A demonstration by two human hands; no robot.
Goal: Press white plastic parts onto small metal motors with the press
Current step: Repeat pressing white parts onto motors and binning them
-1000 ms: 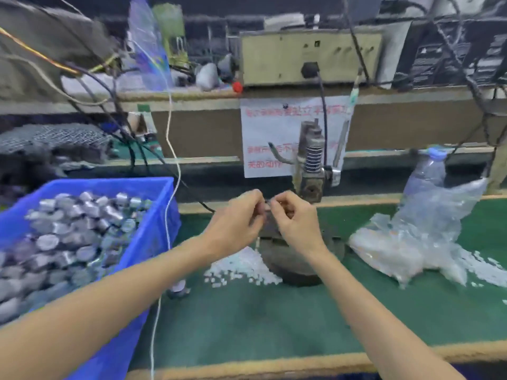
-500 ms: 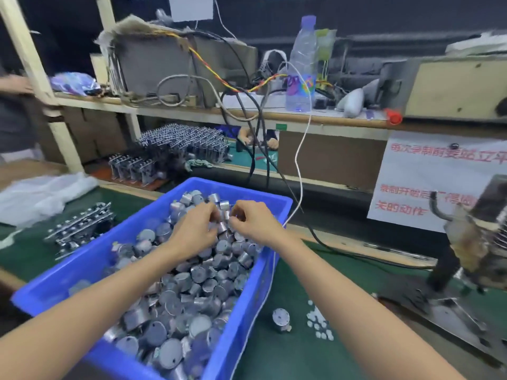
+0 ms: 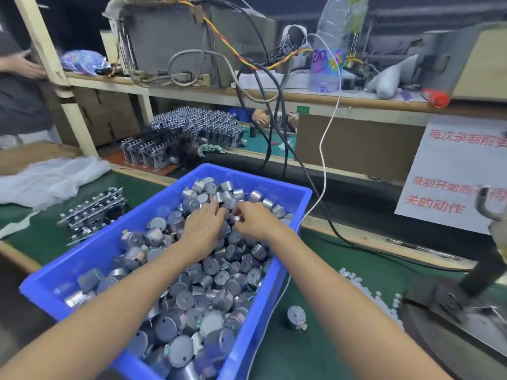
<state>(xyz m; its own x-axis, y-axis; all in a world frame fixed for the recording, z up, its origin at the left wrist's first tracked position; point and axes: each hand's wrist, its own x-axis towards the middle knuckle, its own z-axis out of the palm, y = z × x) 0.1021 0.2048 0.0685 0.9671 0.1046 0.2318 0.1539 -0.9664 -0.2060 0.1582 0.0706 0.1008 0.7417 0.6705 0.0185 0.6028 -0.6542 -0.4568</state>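
The motors (image 3: 211, 266) lie heaped in the blue bin (image 3: 90, 259) at mid-frame, where the left hand (image 3: 203, 229) rests loosely open on them and the right hand (image 3: 258, 220) curls in, its hold hidden; likely dense, stiff and slick, best pinched across the round sides.

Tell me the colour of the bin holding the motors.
Bright blue; the bin shows clearly in the head view.

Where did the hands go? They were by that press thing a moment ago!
Both hands left the press and swung left to the blue bin. Now the left hand and right hand dig among the motors; whether they hold one is unclear. The lone motor on the mat and the white parts stayed put.
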